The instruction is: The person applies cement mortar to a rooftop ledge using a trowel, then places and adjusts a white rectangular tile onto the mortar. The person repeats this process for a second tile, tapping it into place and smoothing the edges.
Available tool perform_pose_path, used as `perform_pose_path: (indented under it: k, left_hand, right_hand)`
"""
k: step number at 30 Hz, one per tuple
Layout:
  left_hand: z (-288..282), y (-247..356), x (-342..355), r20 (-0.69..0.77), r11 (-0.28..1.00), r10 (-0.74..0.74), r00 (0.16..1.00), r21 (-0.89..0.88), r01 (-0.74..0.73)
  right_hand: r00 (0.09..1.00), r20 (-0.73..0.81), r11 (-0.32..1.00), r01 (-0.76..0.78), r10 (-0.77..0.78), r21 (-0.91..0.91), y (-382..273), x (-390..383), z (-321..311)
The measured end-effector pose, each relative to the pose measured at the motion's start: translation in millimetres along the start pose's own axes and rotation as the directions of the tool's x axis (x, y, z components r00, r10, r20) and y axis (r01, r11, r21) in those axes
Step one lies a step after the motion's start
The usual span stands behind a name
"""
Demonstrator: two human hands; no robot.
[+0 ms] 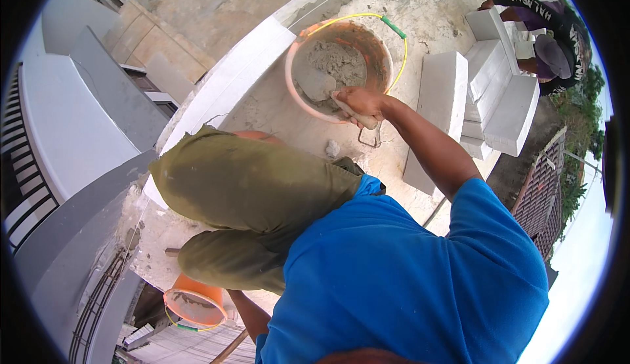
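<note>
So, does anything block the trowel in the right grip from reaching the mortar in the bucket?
Nothing visible does. The right grip holds the trowel by its handle, with its blade inside the bucket, at the mortar. The yellow-and-green carrying handle loops off to one side, not between them.

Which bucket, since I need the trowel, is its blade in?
The upper bucket: the right hand holds the trowel there. The lower-left bucket shows no trowel.

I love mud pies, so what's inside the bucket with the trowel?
Inside the bucket is lumpy grey paste, plus the blade of the trowel, whose handle the right hand grips. The paste covers the bottom, so that can't be seen.
</note>
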State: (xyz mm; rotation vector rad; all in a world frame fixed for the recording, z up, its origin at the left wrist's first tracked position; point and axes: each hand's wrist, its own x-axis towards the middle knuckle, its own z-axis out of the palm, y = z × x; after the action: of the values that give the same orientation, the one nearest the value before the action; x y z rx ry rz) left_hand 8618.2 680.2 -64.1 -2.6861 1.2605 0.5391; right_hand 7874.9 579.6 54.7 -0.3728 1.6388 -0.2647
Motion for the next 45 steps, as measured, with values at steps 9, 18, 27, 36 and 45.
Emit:
perform_pose_path:
  k: [9, 18, 27, 36, 45]
  left_hand:
    - [10, 8, -8, 0.029, 0.999, -0.024, 0.999, -0.027, 0.024]
    - [11, 11, -7, 0.039, 1.0, -0.016, 0.999, -0.014, 0.016]
    - [16, 8, -24, 0.024, 0.997, -0.061, 0.998, -0.045, 0.062]
    - [54, -38, -13, -0.094, 0.981, 0.019, 0.995, -0.188, -0.037]
    - [105, -77, 67, -0.355, 0.995, -0.062, 0.933, -0.095, 0.03]
  right_hand:
    - [0.851, -0.194, 0.355, -0.01, -0.488, -0.935, 64, -69, -68]
    - [0.908, -0.149, 0.521, 0.085, -0.39, -0.849, 40, -41, 24]
    - [0.833, -0.138, 0.655, 0.307, -0.536, -0.69, 52, -16, 16]
    - [0.984, 0.069, 0.986, 0.158, -0.161, 0.052, -11, -82, -18]
    - [0.811, 0.276, 0.746, 0.584, -0.516, -0.321, -216, -184, 73]
